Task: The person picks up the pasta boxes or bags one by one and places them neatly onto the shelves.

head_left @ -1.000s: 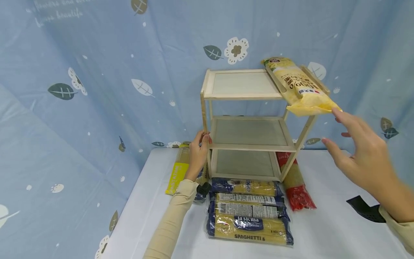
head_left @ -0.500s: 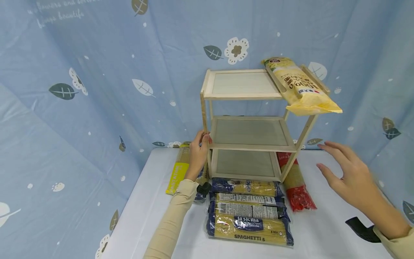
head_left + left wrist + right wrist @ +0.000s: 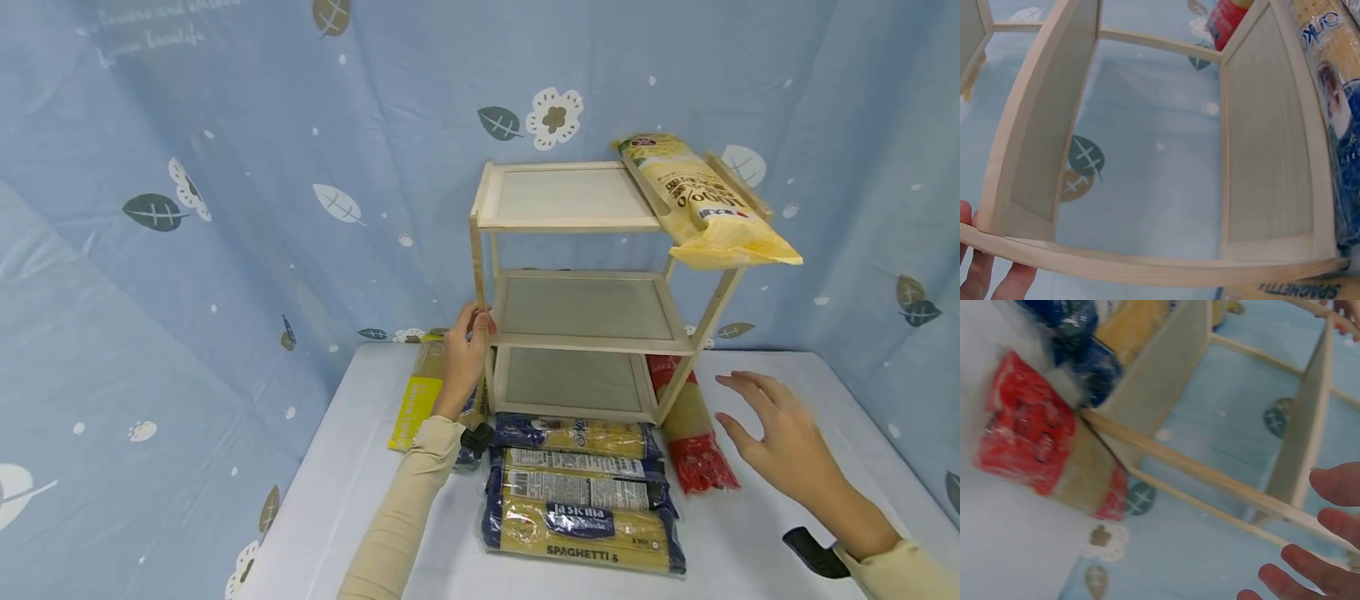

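Note:
My left hand (image 3: 465, 358) grips the left front post of a three-tier wooden shelf (image 3: 588, 308); its fingertips (image 3: 1015, 281) show around the post in the left wrist view. On the right, my right hand (image 3: 783, 454) is held apart from everything, fingers spread and slightly bent. Nearest to it lies a red-ended pasta packet (image 3: 692, 433) on the table, partly behind the shelf's right front leg. A yellow pasta bag (image 3: 697, 200) rests on the top tier at its right end, its near end overhanging the front edge.
Several blue-ended spaghetti packs (image 3: 581, 529) lie in rows before the shelf on the white table (image 3: 765, 550). Left of the shelf, a yellow-labelled packet (image 3: 416, 408) is partly covered by my left arm. A blue patterned curtain (image 3: 405, 125) hangs behind and at both sides.
My right hand has left the near end of the yellow bag and come down to beside the red-ended packet. The left hand stays on the post. The bag looks unmoved.

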Demonstrator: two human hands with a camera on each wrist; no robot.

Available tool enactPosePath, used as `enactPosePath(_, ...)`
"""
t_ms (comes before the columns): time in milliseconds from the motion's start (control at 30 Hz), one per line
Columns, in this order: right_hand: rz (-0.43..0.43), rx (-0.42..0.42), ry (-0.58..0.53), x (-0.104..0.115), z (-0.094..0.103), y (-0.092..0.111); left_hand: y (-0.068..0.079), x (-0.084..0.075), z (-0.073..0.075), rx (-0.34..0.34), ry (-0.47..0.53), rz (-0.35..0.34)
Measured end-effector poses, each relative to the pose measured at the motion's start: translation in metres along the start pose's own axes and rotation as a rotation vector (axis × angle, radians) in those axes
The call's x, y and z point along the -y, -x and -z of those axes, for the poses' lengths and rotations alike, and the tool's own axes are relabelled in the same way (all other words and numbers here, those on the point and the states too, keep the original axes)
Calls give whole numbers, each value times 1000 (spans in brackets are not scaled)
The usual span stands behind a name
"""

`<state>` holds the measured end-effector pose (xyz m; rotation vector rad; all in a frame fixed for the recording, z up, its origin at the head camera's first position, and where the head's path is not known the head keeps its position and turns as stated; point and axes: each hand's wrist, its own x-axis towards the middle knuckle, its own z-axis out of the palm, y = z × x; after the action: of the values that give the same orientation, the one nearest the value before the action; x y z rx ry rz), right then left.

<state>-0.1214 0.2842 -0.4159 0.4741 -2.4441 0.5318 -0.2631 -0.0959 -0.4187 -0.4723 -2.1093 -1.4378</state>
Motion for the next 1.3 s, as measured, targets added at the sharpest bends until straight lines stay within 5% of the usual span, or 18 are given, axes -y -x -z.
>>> enactPosePath(700,-166,185,10,-32,-75,43,0,3,-2,-13,21,-4)
enactPosePath(967,-327,477,54,-49,-112,63,1,3,-3,0,9,-7)
enactPosePath(1300,-327,440,110,-52,-132,62,1,4,-3,-16,16,-24)
